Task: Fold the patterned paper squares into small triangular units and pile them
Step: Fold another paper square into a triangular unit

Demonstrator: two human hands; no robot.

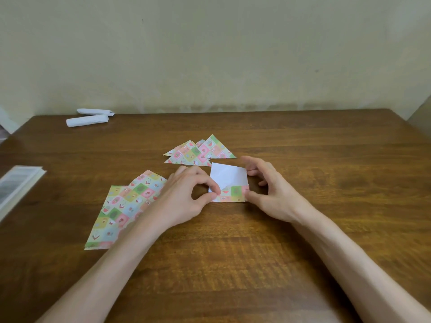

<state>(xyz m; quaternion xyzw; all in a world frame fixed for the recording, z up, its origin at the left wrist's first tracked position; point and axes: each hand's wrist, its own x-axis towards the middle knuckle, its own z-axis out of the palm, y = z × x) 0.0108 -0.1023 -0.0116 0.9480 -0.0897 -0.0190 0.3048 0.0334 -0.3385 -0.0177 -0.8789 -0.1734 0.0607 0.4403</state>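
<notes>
A paper square [229, 177] lies white side up in the middle of the wooden table [233, 264], its near edge turned up so a patterned strip shows. My left hand [186, 197] pinches the strip's left end between thumb and forefinger. My right hand [268, 190] holds the right edge, thumb on the strip's right end and fingers curled at the far corner. Just beyond lies a small pile of folded patterned triangles [200, 152]. A stack of flat patterned paper squares [123, 206] rests to the left, partly under my left forearm.
Two rolled white papers [89, 117] lie at the table's far left edge. A clear plastic packet [16, 187] sits at the left edge. A pale wall stands right behind the table.
</notes>
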